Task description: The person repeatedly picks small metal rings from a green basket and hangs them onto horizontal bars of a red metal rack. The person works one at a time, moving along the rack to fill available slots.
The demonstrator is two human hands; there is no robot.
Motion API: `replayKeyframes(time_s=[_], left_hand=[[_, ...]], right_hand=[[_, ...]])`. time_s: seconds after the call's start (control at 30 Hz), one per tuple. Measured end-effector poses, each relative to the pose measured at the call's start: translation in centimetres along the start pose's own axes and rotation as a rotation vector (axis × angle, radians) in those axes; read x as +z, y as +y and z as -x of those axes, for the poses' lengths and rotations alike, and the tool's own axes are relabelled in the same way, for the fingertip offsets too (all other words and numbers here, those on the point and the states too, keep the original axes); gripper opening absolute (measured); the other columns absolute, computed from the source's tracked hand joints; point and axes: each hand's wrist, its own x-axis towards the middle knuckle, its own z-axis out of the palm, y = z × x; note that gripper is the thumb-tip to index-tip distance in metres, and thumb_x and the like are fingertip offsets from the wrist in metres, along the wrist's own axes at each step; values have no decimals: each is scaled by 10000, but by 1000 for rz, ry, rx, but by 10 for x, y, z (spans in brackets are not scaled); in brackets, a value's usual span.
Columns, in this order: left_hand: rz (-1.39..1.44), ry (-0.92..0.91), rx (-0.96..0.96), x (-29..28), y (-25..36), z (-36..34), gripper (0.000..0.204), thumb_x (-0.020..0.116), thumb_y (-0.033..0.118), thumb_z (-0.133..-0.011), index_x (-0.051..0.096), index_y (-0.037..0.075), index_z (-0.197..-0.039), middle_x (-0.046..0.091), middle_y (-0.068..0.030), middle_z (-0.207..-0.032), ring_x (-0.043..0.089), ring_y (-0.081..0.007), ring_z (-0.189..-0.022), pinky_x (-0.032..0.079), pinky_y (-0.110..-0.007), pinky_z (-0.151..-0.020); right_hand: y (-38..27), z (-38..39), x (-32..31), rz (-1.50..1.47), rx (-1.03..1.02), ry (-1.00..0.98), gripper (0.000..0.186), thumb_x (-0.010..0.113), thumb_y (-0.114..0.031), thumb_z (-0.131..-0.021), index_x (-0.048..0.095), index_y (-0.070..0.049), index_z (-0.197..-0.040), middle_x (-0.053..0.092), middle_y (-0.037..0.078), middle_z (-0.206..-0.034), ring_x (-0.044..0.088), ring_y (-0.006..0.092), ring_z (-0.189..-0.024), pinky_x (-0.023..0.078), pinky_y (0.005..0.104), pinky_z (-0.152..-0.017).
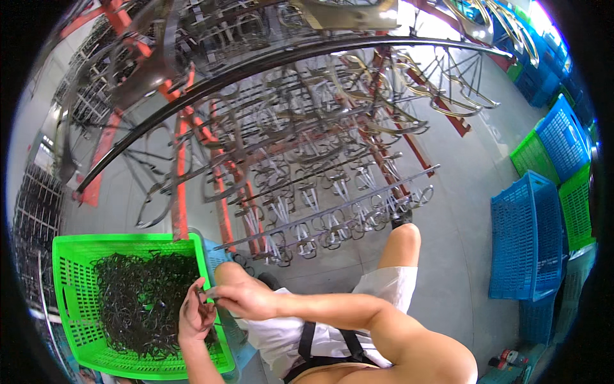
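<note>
Gray floor (457,249) spreads wide right of one green basket (70,278); over its edge, left hand (192,318) and right hand (252,301) grip dark bits (204,297)

A workshop; metal parts (279,210) hang in rows on a rack (181,192); black pieces (137,297) lie heaped in a green crate (128,239); blue crates (511,240) stand opposite.

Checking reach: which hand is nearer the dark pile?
Left: the left hand is by the right edge of the pile; the right hand is farther right.
</note>
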Motion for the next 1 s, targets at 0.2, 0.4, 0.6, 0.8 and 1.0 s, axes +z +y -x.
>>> replayKeyframes(time_s=[0.2,0.4,0.6,0.8,1.0], left_hand=[[-170,439,191,-120,7,-9,230,501,66,-839,579,52,-1055,493,41,-702,386,-28,-481,295,-176,-382],[-1883,502,-488,-175,64,-27,838,828,153,-524,458,-17,-1258,306,-187,-1361,280,-386,-1333,344,-467,-1079],[-1575,450,982,-21,141,-132,349,608,53,-796,504,-6,-1125,529,-190,-1095,502,-394,-1037,414,-420,-882],[-1690,-45,898,54,148,-239,302,620,165,-815,504,10,-1047,552,-170,-994,550,-320,-913,472,-416,-802],[-1626,76,1095,43,140,-245,250,651,181,-799,563,-2,-946,579,-99,-758,590,-242,-686,477,-354,-606]], right_hand=[[18,27,-76,531,-23,111,261,643,-168,-758,599,-47,-985,582,159,-957,568,331,-929,485,444,-747],[-8,119,-404,1498,240,887,215,595,-56,-777,581,-66,-991,574,155,-949,570,334,-890,488,440,-720],[58,88,-537,1659,488,339,290,606,-145,-781,630,-140,-1070,617,132,-1073,585,304,-1028,502,432,-791],[12,101,-556,1341,823,273,195,585,-261,-829,661,-145,-966,628,104,-962,617,301,-916,499,411,-758],[-43,142,-518,1460,732,316,122,650,-180,-793,671,-138,-906,615,86,-943,617,308,-872,492,408,-734]])
